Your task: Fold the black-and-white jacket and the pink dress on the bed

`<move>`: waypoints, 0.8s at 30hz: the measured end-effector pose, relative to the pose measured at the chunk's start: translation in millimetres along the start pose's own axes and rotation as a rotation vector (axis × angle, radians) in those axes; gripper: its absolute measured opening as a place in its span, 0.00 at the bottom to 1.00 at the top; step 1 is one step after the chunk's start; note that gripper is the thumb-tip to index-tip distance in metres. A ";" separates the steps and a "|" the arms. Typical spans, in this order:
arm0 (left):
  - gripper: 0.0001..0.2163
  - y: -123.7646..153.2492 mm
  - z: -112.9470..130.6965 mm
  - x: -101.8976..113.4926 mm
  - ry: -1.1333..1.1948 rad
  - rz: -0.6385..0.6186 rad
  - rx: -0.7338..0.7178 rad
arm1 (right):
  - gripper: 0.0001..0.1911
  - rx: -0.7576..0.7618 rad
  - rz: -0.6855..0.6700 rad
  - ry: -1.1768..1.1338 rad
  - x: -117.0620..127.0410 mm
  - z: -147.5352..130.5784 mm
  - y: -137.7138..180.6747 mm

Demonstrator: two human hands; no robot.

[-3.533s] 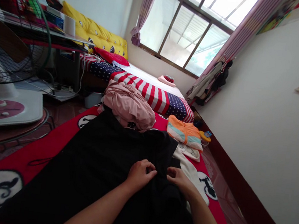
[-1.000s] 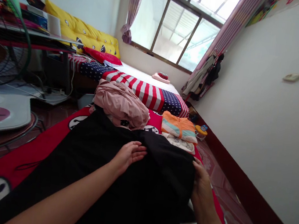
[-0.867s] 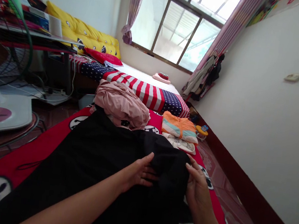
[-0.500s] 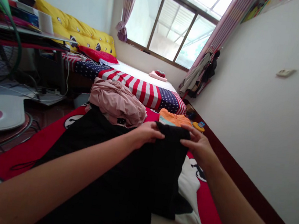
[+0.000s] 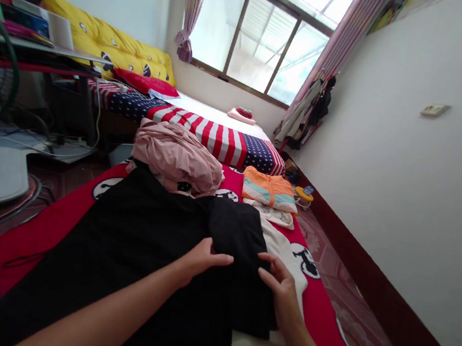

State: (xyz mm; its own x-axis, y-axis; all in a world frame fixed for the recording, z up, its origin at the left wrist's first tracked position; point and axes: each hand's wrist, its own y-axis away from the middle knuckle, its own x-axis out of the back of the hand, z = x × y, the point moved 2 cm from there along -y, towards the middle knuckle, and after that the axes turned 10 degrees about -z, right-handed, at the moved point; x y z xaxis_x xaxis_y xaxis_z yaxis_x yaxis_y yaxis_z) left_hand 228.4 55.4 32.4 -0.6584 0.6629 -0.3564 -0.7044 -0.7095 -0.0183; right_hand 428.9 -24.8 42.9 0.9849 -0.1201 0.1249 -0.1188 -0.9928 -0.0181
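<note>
A large black garment with white parts (image 5: 131, 239) lies spread over a red blanket; a thin cord loop sticks out at its left edge. Its right part is folded over, and a white portion (image 5: 285, 243) shows beneath on the right. My left hand (image 5: 201, 263) rests on the black cloth left of this folded part, thumb stretched out and apart from the fingers. On the fold's right edge lies my right hand (image 5: 280, 280), its fingers and thumb parted and touching the fabric. Neither hand grips the cloth visibly.
A crumpled pink garment (image 5: 177, 154) lies beyond the black one. Folded orange, white and teal clothing (image 5: 269, 189) sits at the blanket's (image 5: 320, 334) far right. A bed (image 5: 214, 136) stands behind, a fan and cluttered desk (image 5: 76, 54) at left, a white wall (image 5: 406, 180) at right.
Both hands have come down and nearer from the raised edge of the black cloth, letting it go. The folded part now lies flat, and the orange clothing is fully in sight.
</note>
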 end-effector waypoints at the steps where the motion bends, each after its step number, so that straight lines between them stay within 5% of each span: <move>1: 0.19 7.7 -10.1 -1.4 0.011 0.015 0.027 | 0.20 -0.042 -0.008 -0.011 -1.5 8.9 7.9; 5: 0.20 14.7 -26.9 -0.7 -0.008 0.178 0.031 | 0.23 -0.085 0.042 0.059 -2.3 14.5 10.6; 9: 0.22 10.1 -28.7 11.8 -0.178 0.309 -0.003 | 0.13 -0.088 -0.033 0.261 4.7 10.5 -2.7; 12: 0.30 12.6 -19.2 23.0 -0.386 0.481 0.006 | 0.05 -0.127 -0.134 0.526 13.3 1.1 -10.0; 15: 0.31 8.6 6.7 19.9 -0.605 0.610 -0.187 | 0.03 -0.012 -0.055 0.811 11.9 -28.5 -25.7; 17: 0.25 -4.6 22.8 7.2 -0.717 0.544 -0.338 | 0.06 0.164 0.066 0.856 -2.4 -52.8 -44.5; 20: 0.23 -36.0 25.1 -14.6 -0.829 0.325 -0.325 | 0.15 0.382 0.057 0.800 -39.2 -69.5 -80.5; 24: 0.31 -68.6 -7.6 -20.3 -1.040 0.193 -0.103 | 0.21 0.258 -0.064 1.008 -66.1 -35.5 -123.3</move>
State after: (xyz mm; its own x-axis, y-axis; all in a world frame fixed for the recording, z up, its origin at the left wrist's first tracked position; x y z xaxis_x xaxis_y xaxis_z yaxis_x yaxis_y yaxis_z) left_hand 292.1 88.8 33.9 -0.6936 0.3808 0.6115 -0.5703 -0.8088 -0.1432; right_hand 374.0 105.4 72.1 0.4127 -0.1317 0.9013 0.0777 -0.9808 -0.1788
